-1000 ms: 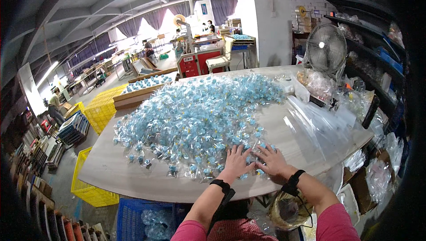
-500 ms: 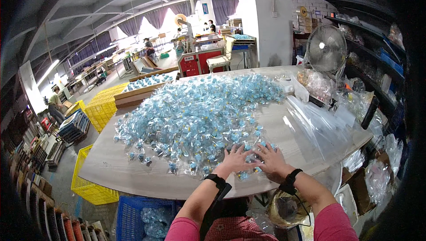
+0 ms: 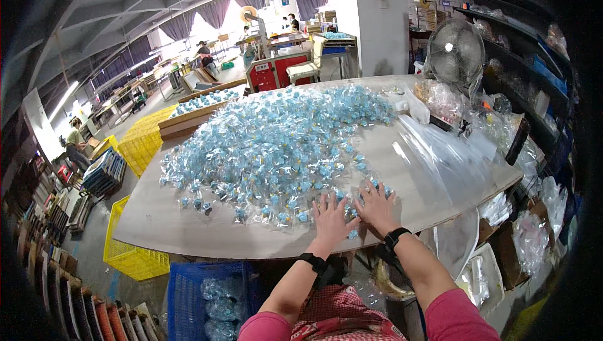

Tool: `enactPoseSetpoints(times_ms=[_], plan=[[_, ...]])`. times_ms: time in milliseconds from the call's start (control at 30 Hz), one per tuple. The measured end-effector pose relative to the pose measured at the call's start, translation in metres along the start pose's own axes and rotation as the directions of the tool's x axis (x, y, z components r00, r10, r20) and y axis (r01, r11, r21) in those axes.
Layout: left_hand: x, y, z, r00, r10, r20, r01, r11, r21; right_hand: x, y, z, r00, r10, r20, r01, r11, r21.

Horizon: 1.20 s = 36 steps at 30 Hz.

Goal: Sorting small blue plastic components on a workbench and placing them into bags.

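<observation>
Low in the frame's centre, my left hand [image 3: 329, 216] and right hand [image 3: 377, 206] lie flat — fingers spread, gripping nothing — on the blue packet pile [image 3: 276, 146] covering the worktop [image 3: 188, 228].

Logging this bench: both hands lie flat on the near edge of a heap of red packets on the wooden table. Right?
Not red. The head view shows the packets are clear with blue pieces. Left hand and right hand do lie flat on the heap's near edge, on the wooden table.
</observation>
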<state>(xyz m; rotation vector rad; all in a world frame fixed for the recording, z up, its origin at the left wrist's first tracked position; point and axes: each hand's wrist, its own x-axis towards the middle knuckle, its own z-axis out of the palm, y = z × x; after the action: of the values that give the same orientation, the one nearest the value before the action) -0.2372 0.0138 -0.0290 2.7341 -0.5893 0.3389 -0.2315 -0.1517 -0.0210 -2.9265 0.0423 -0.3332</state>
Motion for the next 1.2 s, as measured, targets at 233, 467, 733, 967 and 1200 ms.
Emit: enactPoseSetpoints(times_ms=[233,467,733,967,1200], plan=[[0.008,-0.007,-0.025,0.982,0.015,0.19,-0.011,1.0,-0.02,-0.02,0.003,0.005,0.988,0.146,-0.043,-0.148,0.988,-0.048],[-0.006,0.0,-0.034,0.967,0.081,0.241,-0.088,0.996,0.017,-0.001,-0.012,-0.025,0.957,0.279,0.073,-0.279,0.96,-0.022],[-0.01,0.001,-0.027,0.996,0.029,0.082,-0.029,1.0,0.005,0.019,0.082,-0.069,0.949,-0.065,0.309,-0.027,0.959,0.284],[-0.005,-0.003,-0.017,0.963,0.234,-0.136,-0.248,0.963,-0.1,0.005,0.117,-0.05,0.931,-0.351,0.102,0.305,0.9,0.31],[0.008,0.0,-0.005,0.986,0.152,-0.067,-0.158,0.983,-0.096,-0.006,0.123,-0.02,0.937,-0.329,-0.119,0.349,0.908,0.231]])
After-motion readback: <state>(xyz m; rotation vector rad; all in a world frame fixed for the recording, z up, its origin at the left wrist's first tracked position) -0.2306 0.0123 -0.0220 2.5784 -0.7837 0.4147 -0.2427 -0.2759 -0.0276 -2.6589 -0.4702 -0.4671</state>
